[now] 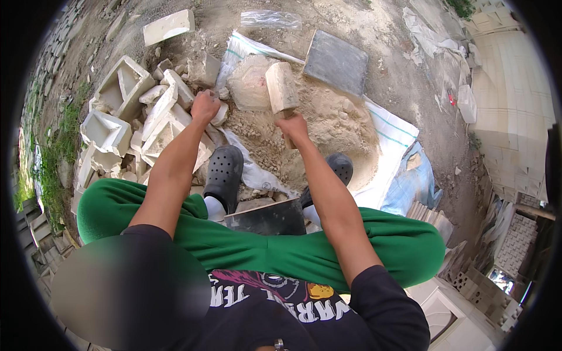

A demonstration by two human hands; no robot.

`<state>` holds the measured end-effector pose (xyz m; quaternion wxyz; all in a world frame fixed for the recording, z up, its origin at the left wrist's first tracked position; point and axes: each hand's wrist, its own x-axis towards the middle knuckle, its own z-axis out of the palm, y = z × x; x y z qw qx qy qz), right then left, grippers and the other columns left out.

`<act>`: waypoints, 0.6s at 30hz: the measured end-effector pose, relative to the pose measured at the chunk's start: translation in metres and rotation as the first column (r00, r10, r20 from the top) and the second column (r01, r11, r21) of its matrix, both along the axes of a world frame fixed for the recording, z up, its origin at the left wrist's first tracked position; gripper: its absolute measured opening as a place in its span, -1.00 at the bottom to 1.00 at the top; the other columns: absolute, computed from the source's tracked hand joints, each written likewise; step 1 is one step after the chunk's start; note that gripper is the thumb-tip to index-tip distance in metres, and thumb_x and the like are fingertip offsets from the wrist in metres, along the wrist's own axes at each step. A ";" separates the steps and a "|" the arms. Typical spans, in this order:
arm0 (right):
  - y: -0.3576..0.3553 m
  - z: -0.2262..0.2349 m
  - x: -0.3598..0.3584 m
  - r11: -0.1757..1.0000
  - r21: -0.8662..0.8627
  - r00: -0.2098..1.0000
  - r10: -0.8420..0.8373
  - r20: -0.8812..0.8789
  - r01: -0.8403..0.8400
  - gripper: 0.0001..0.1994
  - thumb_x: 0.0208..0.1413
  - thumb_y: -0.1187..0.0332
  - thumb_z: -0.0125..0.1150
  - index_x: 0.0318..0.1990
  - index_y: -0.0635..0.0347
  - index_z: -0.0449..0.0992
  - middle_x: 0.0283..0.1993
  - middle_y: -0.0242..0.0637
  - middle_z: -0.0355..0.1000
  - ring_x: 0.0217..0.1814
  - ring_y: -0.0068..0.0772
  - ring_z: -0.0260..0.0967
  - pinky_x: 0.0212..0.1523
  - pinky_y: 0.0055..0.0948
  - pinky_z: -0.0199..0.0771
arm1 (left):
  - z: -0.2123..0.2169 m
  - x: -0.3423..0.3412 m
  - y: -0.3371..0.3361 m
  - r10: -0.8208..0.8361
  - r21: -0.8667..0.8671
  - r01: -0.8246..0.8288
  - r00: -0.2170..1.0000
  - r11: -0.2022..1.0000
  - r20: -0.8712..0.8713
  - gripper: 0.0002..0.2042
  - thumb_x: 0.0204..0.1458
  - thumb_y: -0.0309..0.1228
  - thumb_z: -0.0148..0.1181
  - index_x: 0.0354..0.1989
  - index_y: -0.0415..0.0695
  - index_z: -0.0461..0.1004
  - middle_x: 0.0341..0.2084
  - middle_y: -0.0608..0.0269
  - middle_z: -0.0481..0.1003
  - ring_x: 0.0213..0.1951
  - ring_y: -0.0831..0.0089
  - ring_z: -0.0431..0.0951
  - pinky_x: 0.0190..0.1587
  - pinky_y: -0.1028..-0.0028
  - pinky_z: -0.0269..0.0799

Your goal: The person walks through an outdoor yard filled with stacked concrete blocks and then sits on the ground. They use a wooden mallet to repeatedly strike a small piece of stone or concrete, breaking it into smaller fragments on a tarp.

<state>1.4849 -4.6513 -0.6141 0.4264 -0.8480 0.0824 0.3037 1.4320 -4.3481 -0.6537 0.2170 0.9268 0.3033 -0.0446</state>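
Observation:
My right hand (292,128) is wrapped round the short handle of a wooden mallet (281,86). Its blocky pale head points away from me, over a pale flat-topped block (249,88) and a heap of crushed tan powder (345,131). To the left, my left hand (206,106) is closed at the edge of a pile of broken white plaster moulds (167,126). Small pale chunks lie beside its fingers; what they hold, if anything, is hidden. A white woven sack (389,126) is spread under the powder and block.
A dark square slab (336,62) lies at the sack's far edge, with a pale brick-shaped block (169,27) far left. Clear plastic (270,20) rests on the dirt. A dark board (266,217) sits between my clogs. Blue sheeting (413,181) and stacked thin tiles (430,216) are at right.

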 end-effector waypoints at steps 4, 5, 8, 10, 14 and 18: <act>-0.006 -0.001 -0.009 0.999 -0.032 0.999 -0.036 0.014 0.037 -0.51 -0.26 0.10 0.34 -0.21 0.31 0.61 -0.33 0.02 0.60 -0.28 -0.06 0.61 -0.18 -0.20 0.58 | 0.003 0.002 -0.019 -0.080 0.069 0.076 0.996 0.995 0.049 -0.45 0.00 -0.20 0.17 0.23 -0.05 0.35 0.08 -0.07 0.44 0.12 0.00 0.44 0.18 0.18 0.37; -0.009 -0.007 -0.014 0.995 -0.066 0.997 -0.068 0.029 0.070 -0.50 -0.26 0.09 0.34 -0.19 0.31 0.61 -0.29 0.04 0.59 -0.22 -0.05 0.60 -0.15 -0.19 0.57 | 0.005 0.003 -0.026 -0.109 0.080 0.104 0.992 0.991 0.062 -0.41 0.00 -0.21 0.17 0.27 -0.05 0.31 0.12 -0.09 0.41 0.14 -0.02 0.42 0.20 0.17 0.36; -0.018 -0.020 -0.032 0.978 -0.148 0.989 -0.136 0.058 0.144 -0.46 -0.26 0.08 0.33 -0.14 0.31 0.60 -0.17 0.10 0.57 -0.06 0.00 0.57 -0.05 -0.15 0.55 | 0.007 0.022 -0.028 -0.102 -0.138 0.070 0.964 0.988 -0.244 -0.34 0.00 -0.22 0.15 0.34 -0.05 0.22 0.24 -0.07 0.30 0.26 -0.01 0.31 0.26 0.11 0.28; -0.020 -0.009 -0.042 0.970 -0.176 0.986 -0.160 0.049 0.166 -0.44 -0.25 0.08 0.33 -0.12 0.35 0.59 -0.09 0.16 0.55 0.03 0.03 0.54 -0.01 -0.13 0.54 | 0.027 0.020 -0.047 -0.051 0.057 0.063 0.981 0.996 -0.188 -0.35 0.00 -0.23 0.14 0.34 -0.05 0.21 0.28 -0.06 0.25 0.29 0.01 0.27 0.27 0.07 0.26; -0.036 -0.012 -0.041 0.977 -0.176 0.992 -0.126 -0.015 0.122 -0.42 -0.26 0.08 0.36 -0.19 0.50 0.56 -0.15 0.24 0.55 -0.02 0.12 0.54 -0.05 -0.13 0.56 | 0.037 0.051 -0.079 -0.140 0.183 0.139 0.990 0.973 -0.006 -0.45 0.01 -0.26 0.13 0.25 -0.04 0.31 0.30 0.02 0.24 0.31 0.08 0.25 0.22 0.07 0.29; -0.050 0.009 -0.034 0.982 0.034 0.970 -0.179 -0.167 0.187 -0.53 -0.24 0.19 0.40 -0.29 0.49 0.56 -0.33 0.08 0.55 -0.36 -0.08 0.57 -0.34 -0.22 0.58 | 0.047 0.092 -0.119 -0.294 0.185 0.266 0.945 0.946 0.146 -0.46 0.01 -0.29 0.14 0.25 -0.01 0.34 0.26 0.07 0.30 0.26 0.08 0.31 0.23 0.09 0.29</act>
